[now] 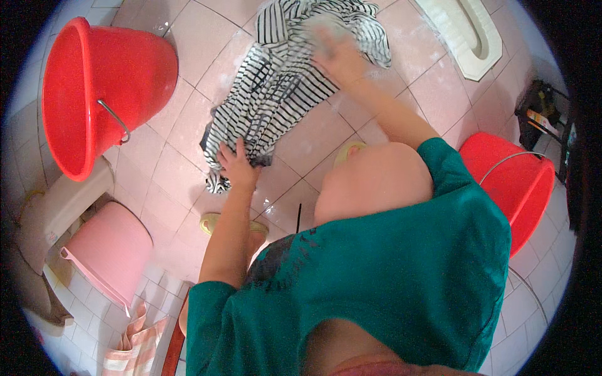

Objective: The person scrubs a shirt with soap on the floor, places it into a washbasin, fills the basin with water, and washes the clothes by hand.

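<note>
A wet-looking black-and-white striped garment (277, 94) lies spread and rumpled on pink floor tiles in front of me. My left hand (239, 165) rests flat on its near end, fingers spread, with the crumpled edge beneath the palm. Farther up, my right hand (342, 56) is over the upper part of the cloth and blurred by motion. A greyish blur covers its fingers, so whether it grips anything cannot be made out. Whitish suds streak the tiles around the fabric.
Left stands a large red bucket (136, 75), with a pink bucket (113, 249) below it. Another red bucket (494, 162) is at right, near a black rack (541, 113). A pale squat toilet (487, 42) lies top right. My yellow slipper (209, 223) shows below my left hand.
</note>
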Demonstrator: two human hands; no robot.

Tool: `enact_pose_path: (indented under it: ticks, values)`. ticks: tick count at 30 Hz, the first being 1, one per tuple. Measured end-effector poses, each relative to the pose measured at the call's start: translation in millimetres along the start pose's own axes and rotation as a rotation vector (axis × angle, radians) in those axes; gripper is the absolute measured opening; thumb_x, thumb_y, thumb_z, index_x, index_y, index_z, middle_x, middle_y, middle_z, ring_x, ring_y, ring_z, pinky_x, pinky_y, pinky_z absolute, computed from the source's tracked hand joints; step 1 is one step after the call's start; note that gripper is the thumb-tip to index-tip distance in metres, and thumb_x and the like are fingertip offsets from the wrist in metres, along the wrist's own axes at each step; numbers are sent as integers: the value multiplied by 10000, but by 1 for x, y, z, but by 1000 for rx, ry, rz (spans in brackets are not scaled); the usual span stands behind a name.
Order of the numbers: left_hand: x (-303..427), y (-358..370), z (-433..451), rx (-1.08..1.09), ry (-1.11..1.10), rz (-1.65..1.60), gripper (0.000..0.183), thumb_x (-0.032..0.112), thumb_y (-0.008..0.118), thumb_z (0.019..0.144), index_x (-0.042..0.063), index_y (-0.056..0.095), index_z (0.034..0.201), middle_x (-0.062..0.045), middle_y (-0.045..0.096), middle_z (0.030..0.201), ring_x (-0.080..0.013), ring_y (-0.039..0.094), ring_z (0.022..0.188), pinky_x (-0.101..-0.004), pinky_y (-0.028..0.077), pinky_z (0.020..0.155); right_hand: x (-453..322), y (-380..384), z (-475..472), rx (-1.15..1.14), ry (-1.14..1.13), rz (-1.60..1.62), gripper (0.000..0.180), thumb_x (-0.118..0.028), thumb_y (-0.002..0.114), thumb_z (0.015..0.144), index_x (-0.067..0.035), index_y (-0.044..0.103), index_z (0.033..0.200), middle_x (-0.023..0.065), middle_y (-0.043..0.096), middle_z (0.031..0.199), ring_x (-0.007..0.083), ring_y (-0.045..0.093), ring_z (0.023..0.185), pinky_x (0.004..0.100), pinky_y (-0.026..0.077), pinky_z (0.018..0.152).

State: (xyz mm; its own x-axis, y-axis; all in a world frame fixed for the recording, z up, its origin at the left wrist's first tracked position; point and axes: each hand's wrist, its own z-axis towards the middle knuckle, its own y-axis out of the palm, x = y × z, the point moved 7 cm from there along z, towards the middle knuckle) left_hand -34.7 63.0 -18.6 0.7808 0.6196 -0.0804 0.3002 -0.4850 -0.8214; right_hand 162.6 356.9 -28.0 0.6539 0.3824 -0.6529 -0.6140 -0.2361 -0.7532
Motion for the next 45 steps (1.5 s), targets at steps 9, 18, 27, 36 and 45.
enact_pose_path:
  ticks: [9,18,27,36,45]
  values:
    - [-20,50,-22,-87,283,104,272,88,481,804,162,601,1036,-81,489,1145,-349,455,1034,-493,426,844,-35,72,0,-519,-368,-284,429,-349,600,759,-221,562,1166,158,601,957,327,584,871,440,482,715]
    - [-32,51,-9,-133,159,71,211,113,494,814,114,646,960,-91,491,1139,-364,460,1026,-492,462,789,-11,20,40,-65,139,-141,575,-481,601,775,-250,477,1286,215,540,1091,374,570,858,424,468,738]
    - [-44,56,-24,-221,215,-20,208,100,495,797,99,649,938,-112,529,1094,-364,469,1054,-439,489,800,-37,97,58,-555,-328,-355,343,-337,555,782,-89,648,1000,167,621,859,309,597,864,419,484,703]
    - [-44,57,-15,-281,16,-32,212,167,480,847,128,665,944,-81,516,1123,-346,469,1060,-441,500,796,-73,68,29,-78,-228,70,492,-389,608,757,-256,535,1225,184,598,926,365,597,806,452,487,726]
    - [-49,58,-26,-282,143,77,233,76,497,807,110,664,966,-123,506,1141,-381,462,1063,-409,482,846,-28,25,116,-227,-28,-319,400,-394,617,780,-79,643,1025,193,628,927,352,599,829,425,476,749]
